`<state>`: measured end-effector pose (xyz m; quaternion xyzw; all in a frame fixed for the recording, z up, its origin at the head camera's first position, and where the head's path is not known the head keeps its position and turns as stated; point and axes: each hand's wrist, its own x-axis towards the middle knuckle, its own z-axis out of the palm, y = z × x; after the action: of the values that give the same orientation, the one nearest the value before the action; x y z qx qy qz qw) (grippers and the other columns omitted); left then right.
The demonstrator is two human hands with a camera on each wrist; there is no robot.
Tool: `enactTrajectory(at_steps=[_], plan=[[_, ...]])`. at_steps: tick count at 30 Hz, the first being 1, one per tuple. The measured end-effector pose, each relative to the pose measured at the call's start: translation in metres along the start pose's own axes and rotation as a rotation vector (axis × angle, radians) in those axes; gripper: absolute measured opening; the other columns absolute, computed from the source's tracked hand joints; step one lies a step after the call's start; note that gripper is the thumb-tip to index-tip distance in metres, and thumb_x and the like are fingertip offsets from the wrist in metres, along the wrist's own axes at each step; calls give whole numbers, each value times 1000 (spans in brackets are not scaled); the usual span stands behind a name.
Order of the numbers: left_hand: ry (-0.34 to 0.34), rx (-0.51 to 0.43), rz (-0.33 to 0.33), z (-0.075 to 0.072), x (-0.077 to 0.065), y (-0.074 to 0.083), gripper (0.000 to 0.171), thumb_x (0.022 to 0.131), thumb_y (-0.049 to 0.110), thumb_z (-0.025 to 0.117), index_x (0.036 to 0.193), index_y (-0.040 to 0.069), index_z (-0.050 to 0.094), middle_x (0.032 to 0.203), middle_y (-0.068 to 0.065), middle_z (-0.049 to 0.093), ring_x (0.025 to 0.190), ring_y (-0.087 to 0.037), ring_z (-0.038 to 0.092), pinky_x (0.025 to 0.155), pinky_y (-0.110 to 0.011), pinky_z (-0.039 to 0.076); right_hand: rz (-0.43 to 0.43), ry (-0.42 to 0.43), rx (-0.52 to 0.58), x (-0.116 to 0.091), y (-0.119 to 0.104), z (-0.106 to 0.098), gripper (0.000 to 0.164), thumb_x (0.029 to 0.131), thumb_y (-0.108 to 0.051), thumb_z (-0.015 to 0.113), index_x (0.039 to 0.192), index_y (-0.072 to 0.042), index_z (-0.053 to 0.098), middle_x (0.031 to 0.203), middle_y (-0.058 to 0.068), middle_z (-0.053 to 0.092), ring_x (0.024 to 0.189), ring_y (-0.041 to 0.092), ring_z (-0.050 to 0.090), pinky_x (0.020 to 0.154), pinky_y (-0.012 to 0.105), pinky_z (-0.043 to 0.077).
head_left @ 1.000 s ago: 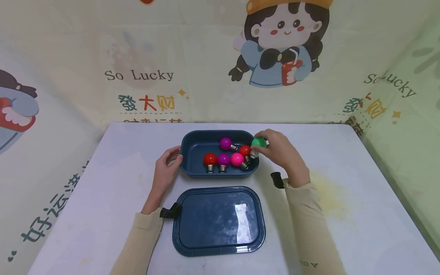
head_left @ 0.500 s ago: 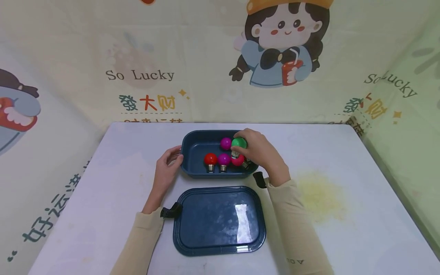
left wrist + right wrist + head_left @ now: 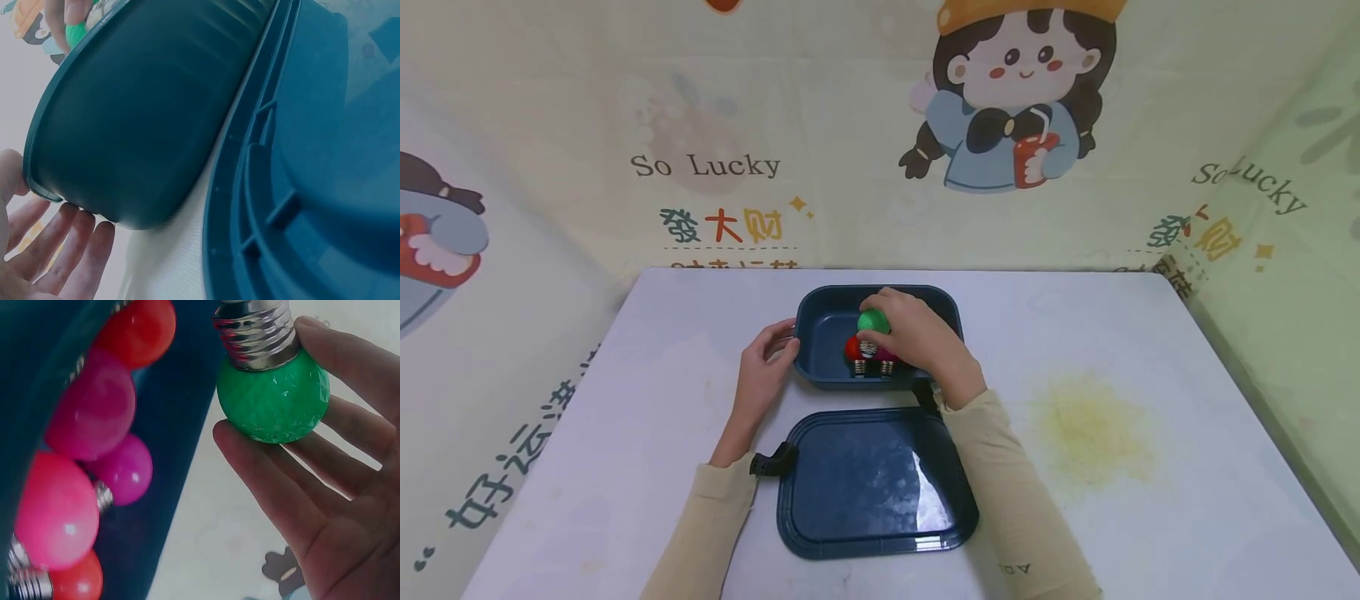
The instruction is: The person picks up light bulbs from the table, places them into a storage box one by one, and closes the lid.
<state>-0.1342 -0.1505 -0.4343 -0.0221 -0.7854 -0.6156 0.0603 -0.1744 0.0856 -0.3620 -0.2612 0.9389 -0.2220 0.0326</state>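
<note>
My right hand (image 3: 917,329) pinches a green light bulb (image 3: 275,397) between thumb and fingers, its screw base tilted toward my body. It is held over a dark blue plastic box (image 3: 822,329). Inside lie several round bulbs: a red bulb (image 3: 140,334), purple ones (image 3: 94,409) and a pink one (image 3: 59,509). My right hand hides most of them in the head view. At the box's left end my left hand (image 3: 758,375) holds the rim, the thumb at the edge and fingertips (image 3: 100,234) against the outer wall.
A matching blue lid (image 3: 865,483) lies on the white table (image 3: 625,467) in front of the box, close to my left wrist. Behind the table hangs a printed cloth (image 3: 842,150). A yellowish stain (image 3: 1097,433) marks the tabletop on the right.
My right hand has carried the green bulb leftward, from the box's right end to above its middle. My left hand, the box and the lid have stayed in place.
</note>
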Motion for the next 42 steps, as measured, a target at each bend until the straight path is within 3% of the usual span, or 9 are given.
enactTrajectory(at_steps=[12, 24, 33, 42], plan=[[-13, -16, -12, 1, 2, -2, 41, 100, 10, 58, 139, -3, 53, 136, -23, 57, 122, -33, 57, 88, -8, 45, -80, -56, 25, 10, -19, 27, 43, 91, -27, 74, 126, -5, 66, 115, 9, 64, 101, 19, 63, 94, 31, 53], [-14, -25, -16, 1, 3, -4, 41, 100, 10, 57, 139, -3, 52, 137, -24, 56, 123, -34, 57, 86, -8, 46, -137, -100, 5, 22, -25, 47, 41, 92, -24, 72, 128, -6, 64, 122, 8, 63, 108, 20, 60, 98, 30, 50], [-9, -34, -15, -1, 2, -5, 41, 100, 10, 57, 139, -4, 52, 135, -24, 57, 123, -34, 57, 85, -8, 46, -135, -127, -45, 26, -30, 54, 43, 92, -23, 72, 131, -9, 62, 127, 8, 62, 111, 19, 60, 96, 28, 51], [-11, -37, -17, -1, 3, -6, 40, 101, 10, 57, 139, -2, 53, 136, -23, 56, 123, -33, 57, 86, -9, 46, -136, -132, -79, 32, -30, 60, 40, 92, -24, 72, 128, -9, 63, 121, 7, 63, 103, 17, 60, 93, 27, 52]])
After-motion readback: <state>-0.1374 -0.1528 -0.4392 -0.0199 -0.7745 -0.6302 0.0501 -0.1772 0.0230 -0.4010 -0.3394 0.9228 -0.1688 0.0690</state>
